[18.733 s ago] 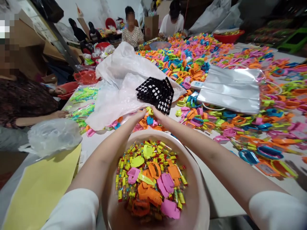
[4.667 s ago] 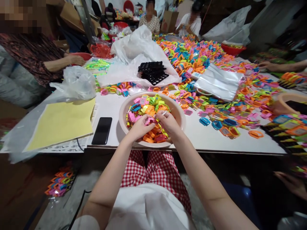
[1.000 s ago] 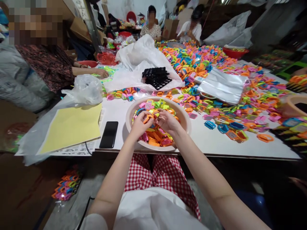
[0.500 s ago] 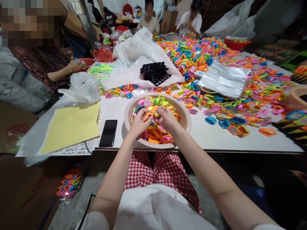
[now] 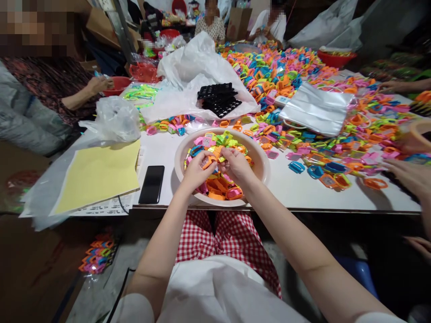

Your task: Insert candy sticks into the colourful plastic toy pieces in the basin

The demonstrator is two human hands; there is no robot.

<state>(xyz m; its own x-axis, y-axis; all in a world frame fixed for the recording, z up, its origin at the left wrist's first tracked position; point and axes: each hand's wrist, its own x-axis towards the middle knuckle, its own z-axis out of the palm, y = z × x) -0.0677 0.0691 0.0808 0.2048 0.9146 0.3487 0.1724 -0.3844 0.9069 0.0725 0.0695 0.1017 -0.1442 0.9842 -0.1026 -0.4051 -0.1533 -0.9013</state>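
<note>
A pale plastic basin (image 5: 261, 168) heaped with colourful plastic toy watches (image 5: 215, 186) stands at the table's front edge. Over the heap, my left hand (image 5: 197, 171) is closed on an orange toy watch (image 5: 209, 162). My right hand (image 5: 238, 167) is pinched close beside it, its fingertips at a small yellow piece (image 5: 221, 159). Whether that piece belongs to the same watch, I cannot tell. The fingers hide part of what they hold.
Left of the basin lie a black phone (image 5: 151, 184) and a yellow sheet (image 5: 99, 177). Black trays (image 5: 220, 99) rest on white plastic behind it. Loose watches (image 5: 269, 80) cover the table's right side, around a silvery bag (image 5: 318, 109). A co-worker's hand (image 5: 407, 175) is at right.
My hands stay over the basin; a small yellow piece now shows at my right fingertips. A co-worker's hands and arm have come into view at the right, where the dark tray was visible.
</note>
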